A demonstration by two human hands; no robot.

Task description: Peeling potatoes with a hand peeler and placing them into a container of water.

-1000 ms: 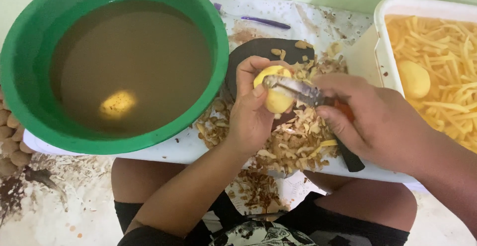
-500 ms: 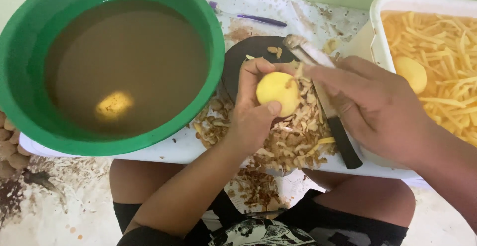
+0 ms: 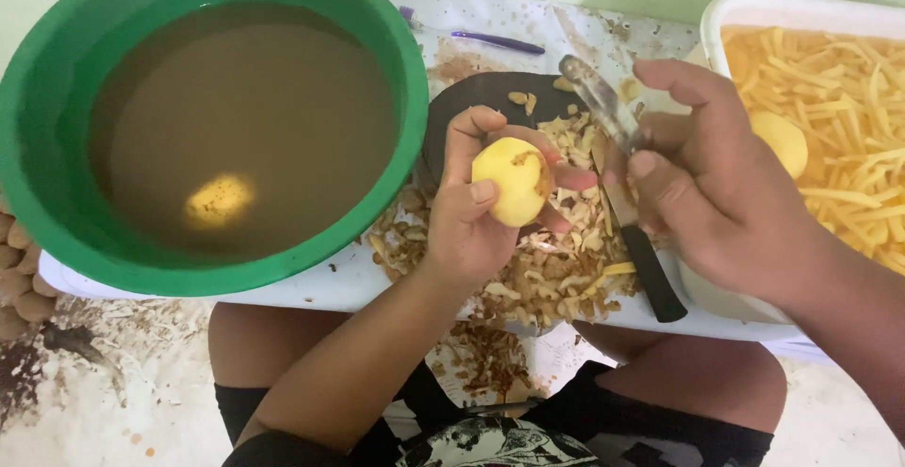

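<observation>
Above a heap of curled brown peelings [image 3: 556,260]: smooth, rounded yellow potato [image 3: 512,180], clasped by left hand [image 3: 476,217]; slim metal peeler [image 3: 603,109], gripped in right hand [image 3: 721,184]. Black-handled knife [image 3: 641,255] is laid beside.

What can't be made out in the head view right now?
- Peeler: handle hidden inside the right hand.
- Knife: blade partly covered by the peelings.
- Potato in the green basin: blurred by murky water; anything deeper is unseen.
- White tub of potato strips: cut off by the right edge.
- Peeled potato: far side hidden by the left hand.
</observation>
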